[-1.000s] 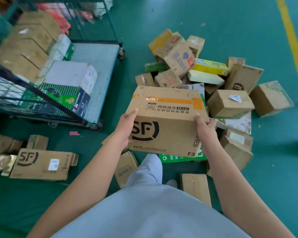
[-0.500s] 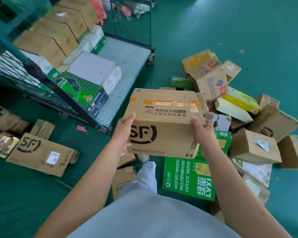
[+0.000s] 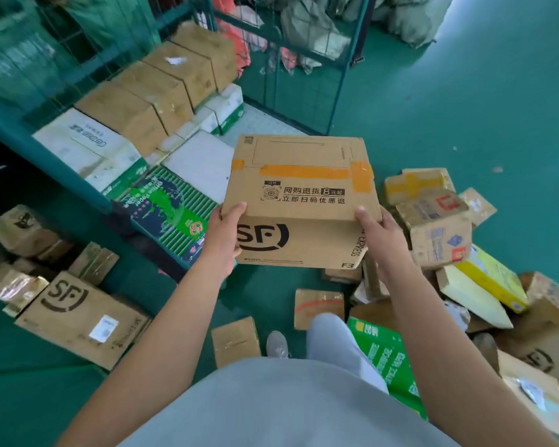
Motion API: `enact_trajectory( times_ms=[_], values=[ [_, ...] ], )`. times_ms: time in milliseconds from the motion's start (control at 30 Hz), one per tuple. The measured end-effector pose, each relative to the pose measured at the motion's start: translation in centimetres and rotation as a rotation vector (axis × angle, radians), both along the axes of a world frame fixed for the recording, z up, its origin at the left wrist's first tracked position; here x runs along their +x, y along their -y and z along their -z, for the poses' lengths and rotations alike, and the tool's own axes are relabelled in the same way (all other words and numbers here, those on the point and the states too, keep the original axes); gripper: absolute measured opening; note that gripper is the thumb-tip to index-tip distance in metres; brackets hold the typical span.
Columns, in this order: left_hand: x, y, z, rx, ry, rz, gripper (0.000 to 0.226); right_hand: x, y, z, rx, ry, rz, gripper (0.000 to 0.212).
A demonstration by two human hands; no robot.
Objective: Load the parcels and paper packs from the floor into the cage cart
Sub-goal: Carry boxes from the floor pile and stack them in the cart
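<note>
A brown cardboard box (image 3: 299,201) with orange tape and black SF print hangs between the left hand (image 3: 224,235) and right hand (image 3: 380,235), each gripping a side; it now sits nearer the cage cart (image 3: 273,122), above its near edge

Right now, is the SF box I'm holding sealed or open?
Sealed: the SF box has orange tape across its closed top flaps, held between left hand and right hand.

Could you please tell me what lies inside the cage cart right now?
Inside the cage cart: a row of brown cartons, white paper packs and a green-printed pack. Whatever sits beneath them is covered.
</note>
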State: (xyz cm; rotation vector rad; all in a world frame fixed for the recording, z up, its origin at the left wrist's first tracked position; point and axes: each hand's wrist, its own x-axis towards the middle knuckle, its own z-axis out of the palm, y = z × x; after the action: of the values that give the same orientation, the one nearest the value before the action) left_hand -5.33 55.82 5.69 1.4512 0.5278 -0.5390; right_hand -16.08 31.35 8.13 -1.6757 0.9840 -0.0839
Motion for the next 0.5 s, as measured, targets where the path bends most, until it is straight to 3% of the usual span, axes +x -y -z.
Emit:
enact_trajectory(
  times_ms=[267,500],
  values=[
    [5.3,-0.9,-1.4,-0.029,0.029,-0.123,0.042,8.7,0.1,-1.7,-0.009,0.044,-0.140,0.021],
    [9.5,-0.7,-0.2,0.005,0.006,-0.181,0.046,15.9,0.8,-0.9,0.018,0.036,-0.221,0.019]
  ],
)
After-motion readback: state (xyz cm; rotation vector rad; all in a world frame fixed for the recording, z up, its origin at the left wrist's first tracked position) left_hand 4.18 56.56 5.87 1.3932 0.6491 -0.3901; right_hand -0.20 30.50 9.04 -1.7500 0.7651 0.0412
